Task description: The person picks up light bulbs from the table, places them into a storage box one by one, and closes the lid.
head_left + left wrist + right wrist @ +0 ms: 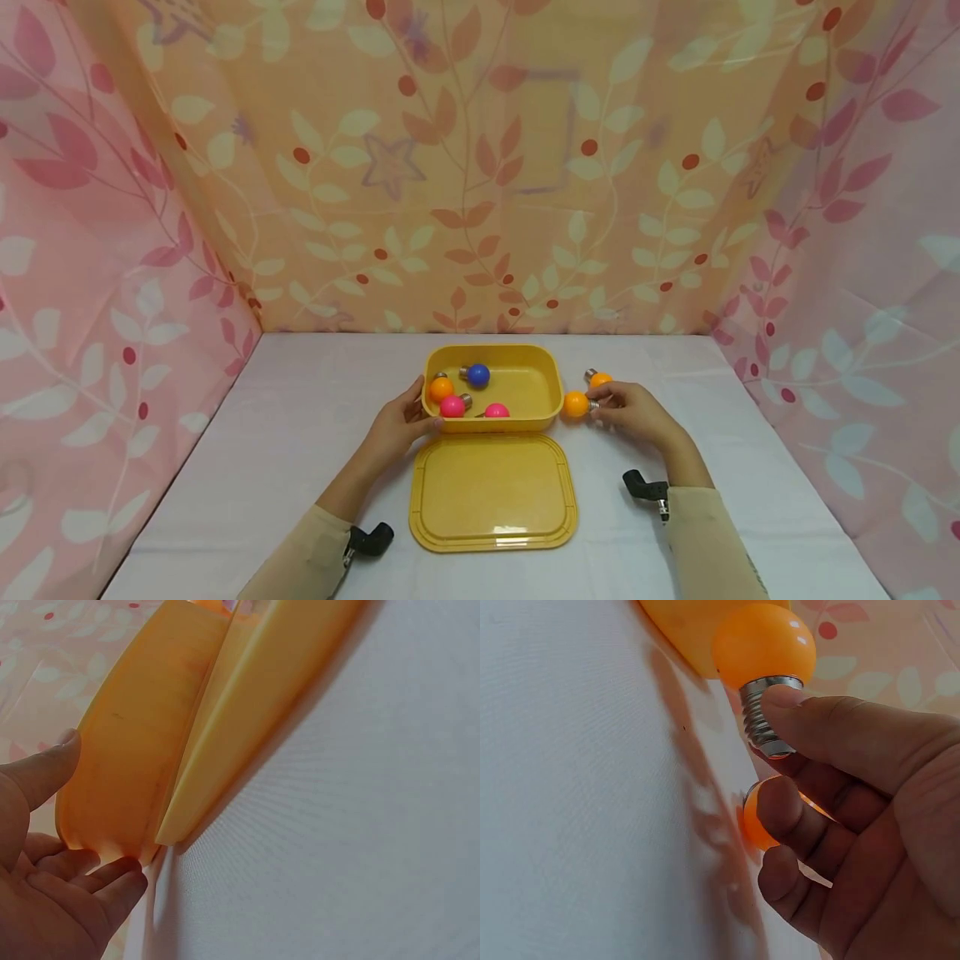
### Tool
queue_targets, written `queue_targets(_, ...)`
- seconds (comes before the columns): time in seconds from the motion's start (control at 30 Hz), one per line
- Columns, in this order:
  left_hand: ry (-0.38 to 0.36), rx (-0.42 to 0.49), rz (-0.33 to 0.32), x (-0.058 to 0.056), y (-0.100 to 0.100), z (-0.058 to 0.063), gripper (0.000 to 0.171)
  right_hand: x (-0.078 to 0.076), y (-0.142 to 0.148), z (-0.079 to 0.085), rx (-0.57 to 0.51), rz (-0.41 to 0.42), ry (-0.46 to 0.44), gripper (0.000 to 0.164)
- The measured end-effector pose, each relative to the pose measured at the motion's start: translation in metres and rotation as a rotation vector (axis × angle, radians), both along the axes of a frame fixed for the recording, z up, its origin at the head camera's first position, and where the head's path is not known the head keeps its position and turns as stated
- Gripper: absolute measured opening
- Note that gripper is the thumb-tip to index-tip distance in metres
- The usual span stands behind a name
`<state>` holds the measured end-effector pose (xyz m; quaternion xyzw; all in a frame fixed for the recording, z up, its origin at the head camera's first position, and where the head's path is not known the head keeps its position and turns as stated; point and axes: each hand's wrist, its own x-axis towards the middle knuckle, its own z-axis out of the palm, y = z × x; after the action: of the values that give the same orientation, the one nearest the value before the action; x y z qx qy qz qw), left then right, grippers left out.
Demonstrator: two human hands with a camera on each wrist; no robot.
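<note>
My right hand (633,412) pinches an orange light bulb (763,645) by its metal screw base, the globe pointing toward the box. In the head view this bulb is just right of the yellow plastic box (528,423). A second orange bulb (600,379) lies behind it on the table, partly covered by my fingers. My left hand (397,425) grips the box's left end, thumb at the front corner and fingers round the side. Inside the box lie a blue bulb (477,376), an orange bulb (442,389) and two pink bulbs (452,407), one half hidden by the front wall.
A yellow lid (491,492) lies flat on the white cloth table (262,467), directly in front of the box. Patterned curtains (480,167) stand along the back and both sides. A small black wrist camera (371,540) sticks out from each sleeve.
</note>
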<state>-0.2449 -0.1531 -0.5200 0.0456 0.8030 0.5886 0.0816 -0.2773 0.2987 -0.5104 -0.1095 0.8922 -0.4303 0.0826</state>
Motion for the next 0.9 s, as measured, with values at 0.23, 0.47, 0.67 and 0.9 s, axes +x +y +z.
queue_targets(0.23,0.002,-0.001,-0.002,0.000,0.000,0.000,0.099,0.001,0.005,0.005,-0.054,-0.014,0.053,0.032)
queue_targets(0.47,-0.002,-0.016,0.012,0.000,0.000,0.001,0.098,0.005,0.002,0.023,-0.143,-0.044,0.072,0.034)
queue_targets(0.67,-0.005,-0.001,0.010,-0.001,0.001,0.001,0.096,0.007,-0.003,0.034,-0.167,-0.035,0.093,0.036)
queue_targets(0.9,-0.012,0.000,0.011,0.000,0.000,0.000,0.093,0.005,-0.012,0.051,-0.161,0.019,0.111,0.030)
